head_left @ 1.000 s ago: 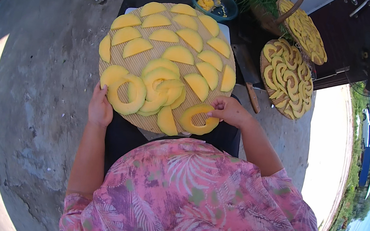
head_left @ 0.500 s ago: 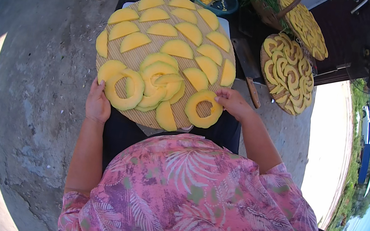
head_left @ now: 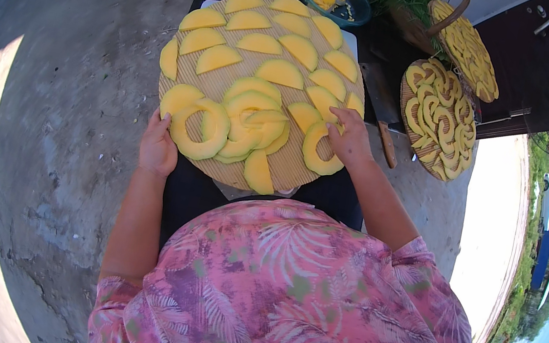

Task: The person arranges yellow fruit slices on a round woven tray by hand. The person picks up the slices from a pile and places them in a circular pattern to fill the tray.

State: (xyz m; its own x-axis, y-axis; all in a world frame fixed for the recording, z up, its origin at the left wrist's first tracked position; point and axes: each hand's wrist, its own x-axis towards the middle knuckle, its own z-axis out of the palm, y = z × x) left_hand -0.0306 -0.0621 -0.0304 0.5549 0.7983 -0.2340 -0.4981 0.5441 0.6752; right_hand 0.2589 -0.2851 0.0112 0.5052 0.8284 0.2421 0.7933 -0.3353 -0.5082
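Observation:
A round ribbed tray point(head_left: 264, 61), covered with yellow green-rimmed slices that look like pumpkin, lies in front of me. My left hand point(head_left: 160, 144) is closed round its near-left edge, thumb on top. At the near right, my right hand point(head_left: 352, 141) has its fingers on a pumpkin ring point(head_left: 312, 152), hiding part of the ring's right side. The index finger reaches close to a half slice point(head_left: 303, 115). Another pumpkin ring point(head_left: 182, 139) rests near my left hand. Beside it lies a stack of overlapping rings point(head_left: 241, 144). Half-moon slices point(head_left: 280, 72) spread over the far part.
A teal bowl point(head_left: 358, 20) with yellow scraps stands beyond the tray. To the right lies a cleaver with a wooden handle point(head_left: 387, 145). Two more slice-covered trays, a nearer tray point(head_left: 438, 119) and a farther tray point(head_left: 465, 51), stand near a handled basket point(head_left: 415, 28) of greens.
The right-hand ring has slid a little away from me on the tray, and my right hand moved with it, covering more of it. My left hand stays on the tray edge. The view shifted slightly.

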